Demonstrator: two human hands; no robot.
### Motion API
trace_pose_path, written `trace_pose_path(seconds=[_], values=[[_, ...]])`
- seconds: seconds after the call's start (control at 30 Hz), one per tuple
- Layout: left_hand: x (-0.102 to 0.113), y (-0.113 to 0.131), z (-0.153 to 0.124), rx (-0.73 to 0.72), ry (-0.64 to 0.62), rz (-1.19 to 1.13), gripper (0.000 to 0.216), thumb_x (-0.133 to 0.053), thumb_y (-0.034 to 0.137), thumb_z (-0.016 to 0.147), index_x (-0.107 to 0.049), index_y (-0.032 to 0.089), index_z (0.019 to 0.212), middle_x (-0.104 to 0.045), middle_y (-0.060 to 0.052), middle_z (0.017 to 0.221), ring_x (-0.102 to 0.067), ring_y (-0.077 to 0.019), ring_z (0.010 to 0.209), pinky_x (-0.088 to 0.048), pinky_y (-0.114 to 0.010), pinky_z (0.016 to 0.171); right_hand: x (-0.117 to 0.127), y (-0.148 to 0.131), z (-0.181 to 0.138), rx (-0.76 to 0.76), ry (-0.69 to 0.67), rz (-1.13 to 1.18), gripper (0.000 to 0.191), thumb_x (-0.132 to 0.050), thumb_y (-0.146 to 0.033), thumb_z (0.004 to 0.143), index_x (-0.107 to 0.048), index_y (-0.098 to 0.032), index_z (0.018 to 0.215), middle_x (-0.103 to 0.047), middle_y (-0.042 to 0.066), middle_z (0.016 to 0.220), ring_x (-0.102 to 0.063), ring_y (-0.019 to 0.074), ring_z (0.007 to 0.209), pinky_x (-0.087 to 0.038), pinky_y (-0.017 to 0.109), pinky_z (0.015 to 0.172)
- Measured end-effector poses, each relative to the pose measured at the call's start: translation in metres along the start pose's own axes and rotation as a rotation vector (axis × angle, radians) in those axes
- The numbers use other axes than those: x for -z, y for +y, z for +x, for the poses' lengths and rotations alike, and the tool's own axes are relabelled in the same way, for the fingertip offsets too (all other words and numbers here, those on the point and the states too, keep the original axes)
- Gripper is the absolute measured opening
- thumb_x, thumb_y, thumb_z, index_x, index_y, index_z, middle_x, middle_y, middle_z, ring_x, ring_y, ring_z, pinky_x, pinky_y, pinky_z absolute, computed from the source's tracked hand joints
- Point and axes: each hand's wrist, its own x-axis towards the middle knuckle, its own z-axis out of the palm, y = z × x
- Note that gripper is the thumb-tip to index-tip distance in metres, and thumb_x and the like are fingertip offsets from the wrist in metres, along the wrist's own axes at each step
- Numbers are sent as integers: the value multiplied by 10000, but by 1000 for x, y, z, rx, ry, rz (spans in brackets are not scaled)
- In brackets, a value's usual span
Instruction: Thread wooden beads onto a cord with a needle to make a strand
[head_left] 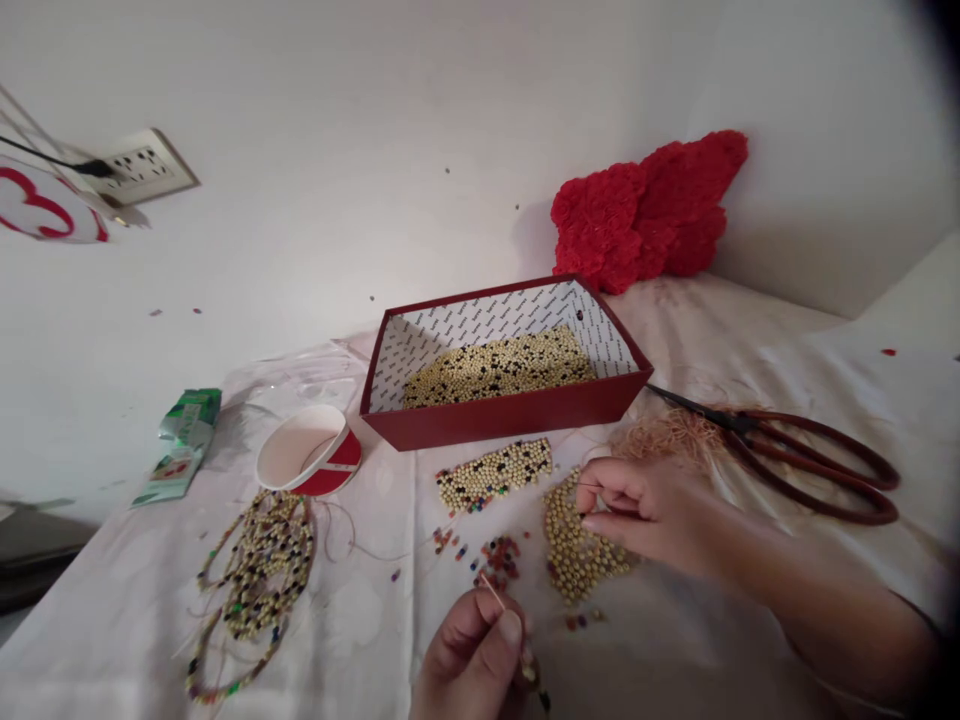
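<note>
Near the bottom centre my left hand (480, 650) pinches a thin pinkish string (491, 592), its end sticking up past the thumb. A few strung beads (529, 668) hang below those fingers. My right hand (622, 500) is closed in a pinch over a pile of pale beads (570, 550); what lies between its fingertips is too small to make out. Between the hands lies a small heap of red and orange beads (499, 558). Behind it rests a flat beaded panel (495, 475) of pale, black and coloured beads.
A dark red box (495, 425) holding many pale and black beads stands at the back. Left are a paper cup (337, 468), strung bead loops (262, 570) and a green packet (180, 440). Large scissors (810, 460) lie right, by loose string (667, 437). A red ruffled object (645, 215) leans behind.
</note>
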Motion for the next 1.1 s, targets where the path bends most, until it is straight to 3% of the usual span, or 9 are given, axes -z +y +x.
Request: trace_pose_path(seconds=[0.03, 0.23, 0.6, 0.9, 1.1], values=[[-3, 0, -1, -9, 9, -8, 420, -858, 494, 585, -611, 156, 557, -500, 18, 526, -422, -86, 502, -295, -218, 529, -4, -8, -2, 3, -1, 139, 22, -573, -236, 788, -585, -220, 779, -320, -86, 496, -313, 101, 460, -235, 246, 454], [-16, 5, -11, 12, 83, -28, 318, -871, 418, 596, -685, 160, 604, -535, 15, 550, -415, -96, 551, -302, -224, 576, -28, -34, -16, 17, -174, 374, 25, -567, -231, 810, -586, -215, 806, -393, -82, 538, -354, 90, 500, -263, 213, 456], [-27, 13, -19, 111, 154, -153, 229, -907, 306, 558, -745, 181, 660, -644, 3, 611, -515, -92, 596, -371, -210, 638, -36, -37, -19, 104, -181, 354, 50, -588, -255, 834, -600, -223, 798, -369, -87, 525, -313, 82, 473, -229, 222, 443], [-24, 13, -17, 113, 118, -100, 269, -924, 330, 516, -745, 179, 648, -659, 12, 601, -513, -78, 587, -376, -198, 626, -33, -39, -18, 255, -167, 345, 141, -579, -227, 864, -570, -185, 730, -536, -42, 627, -455, 76, 542, -331, 196, 508], [-20, 11, -15, 156, 78, -91, 261, -915, 325, 544, -727, 173, 642, -625, 18, 579, -482, -71, 567, -343, -198, 610, -35, -35, -21, 288, -167, 350, 132, -588, -201, 871, -569, -187, 741, -548, -50, 643, -460, 68, 547, -337, 186, 515]])
